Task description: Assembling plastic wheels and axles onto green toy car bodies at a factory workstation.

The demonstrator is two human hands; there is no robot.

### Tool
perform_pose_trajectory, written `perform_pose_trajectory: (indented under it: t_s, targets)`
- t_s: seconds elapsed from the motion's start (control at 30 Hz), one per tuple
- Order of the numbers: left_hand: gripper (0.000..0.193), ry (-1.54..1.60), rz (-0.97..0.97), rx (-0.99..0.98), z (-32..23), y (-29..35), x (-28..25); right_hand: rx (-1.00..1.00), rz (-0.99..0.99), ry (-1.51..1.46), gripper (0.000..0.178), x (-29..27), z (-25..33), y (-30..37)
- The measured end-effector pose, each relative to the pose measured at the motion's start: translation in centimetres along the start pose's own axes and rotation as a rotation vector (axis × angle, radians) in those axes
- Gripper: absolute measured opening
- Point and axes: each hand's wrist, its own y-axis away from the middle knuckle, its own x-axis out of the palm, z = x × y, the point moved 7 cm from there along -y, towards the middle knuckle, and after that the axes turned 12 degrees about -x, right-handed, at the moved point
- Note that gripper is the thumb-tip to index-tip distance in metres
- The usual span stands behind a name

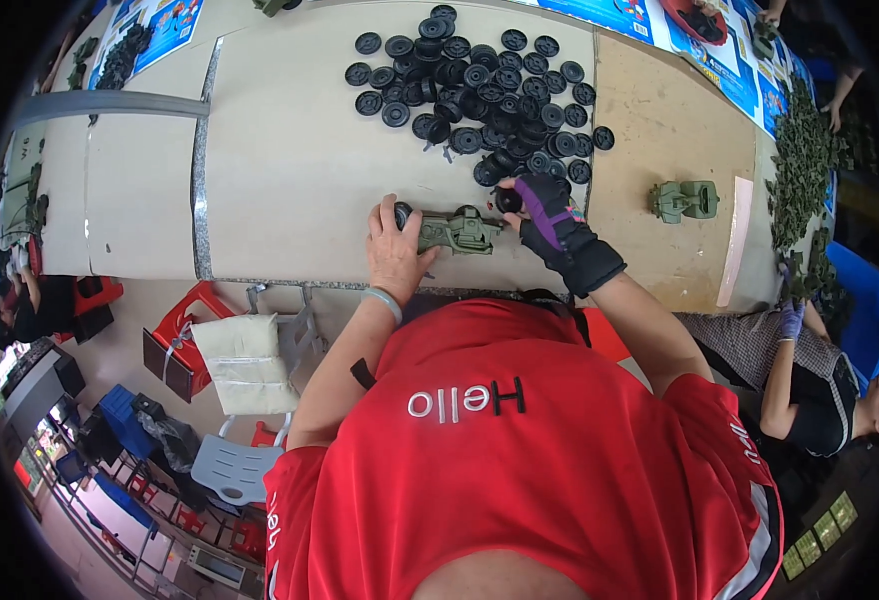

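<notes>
My bare left hand (397, 256) grips the left end of an olive-green toy vehicle (467, 234) lying on the table in front of me. A black wheel (403, 213) shows beside its fingers at that end of the vehicle. My right hand (552, 222), in a black and purple fingerless glove, pinches another black wheel (508, 200) at the vehicle's right end. Whether that wheel touches the vehicle, I cannot tell. Just beyond my hands a heap of loose black wheels (480, 90) spreads over the table.
To the right, a second green toy part (685, 201) stands on a brown board (650, 120). Many small green parts (805, 165) are piled farther right, near a co-worker's gloved hand (792, 318). A grey metal bar (110, 105) crosses the table at left. A cushioned chair (245, 365) stands at lower left.
</notes>
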Motion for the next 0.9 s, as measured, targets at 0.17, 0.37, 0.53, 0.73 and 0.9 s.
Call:
perform_pose_trajectory:
  t_s: [0.17, 0.37, 0.53, 0.73, 0.9]
  targets:
    - [0.066, 0.01, 0.04, -0.029, 0.0, 0.0, 0.0, -0.437, 0.361, 0.224, 0.056, 1.6, 5.8, -3.1]
    - [0.068, 0.0, 0.003, -0.003, -0.3, 0.1, -0.3, -0.561, 0.422, 0.265, 0.037, 2.5, 6.4, -4.3]
    - [0.067, -0.002, 0.008, -0.011, -0.4, 0.0, -0.3, -0.38, 0.567, 0.283, 0.057, 3.6, 5.3, -4.0]
    - [0.069, 0.021, 0.02, -0.015, 0.1, 0.2, -0.1, -0.385, 0.344, 0.257, 0.056, 1.8, 7.2, -4.5]
    - [0.069, 0.024, 0.031, -0.018, 0.1, 0.3, -0.2, -0.143, 0.123, 0.158, 0.035, 1.6, 6.5, -8.0]
